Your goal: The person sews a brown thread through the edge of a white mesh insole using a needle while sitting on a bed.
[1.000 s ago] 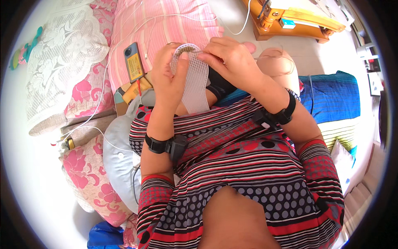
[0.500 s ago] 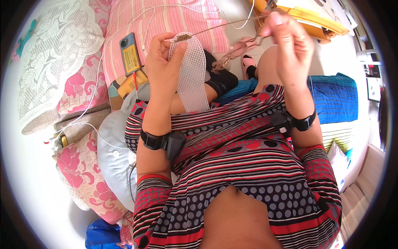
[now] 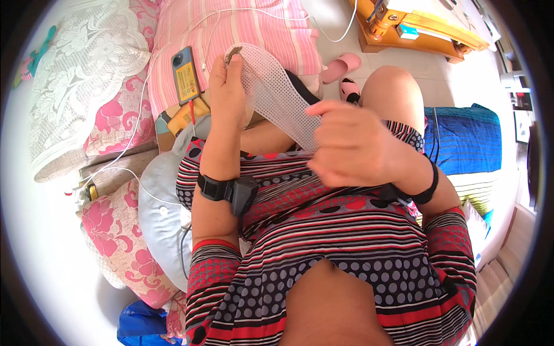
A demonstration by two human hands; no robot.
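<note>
Half a second on, the right hand (image 3: 349, 147) has swung from between one and two o'clock to nearer the middle, between two and three, and the mesh insole (image 3: 274, 86) has tipped so its length runs from eleven toward five. From where I stand, taking twelve as straight ahead of the seated person, the striped and dotted dress (image 3: 346, 242) is the largest thing, filling six o'clock. White lace cloth (image 3: 92, 75) spreads at ten, pink striped cloth (image 3: 265, 34) around twelve, wooden furniture (image 3: 415, 34) stands between one and two, and a blue cloth (image 3: 464, 138) lies close to three. Pale against all this, the insole is near twelve, its lower end by the lap. The left hand (image 3: 229, 95) has its eleven o'clock end pinched between thumb and fingers. At the insole's four o'clock side the right hand is blurred, its fingers curled in; I can't tell whether they grip anything or touch the mesh. Pink shoes (image 3: 344, 66) rest at about two from the insole, a phone (image 3: 186, 75) at nine from the left hand. Smallest is a brown patch (image 3: 232, 55) on the mesh, just beside the left thumb
</note>
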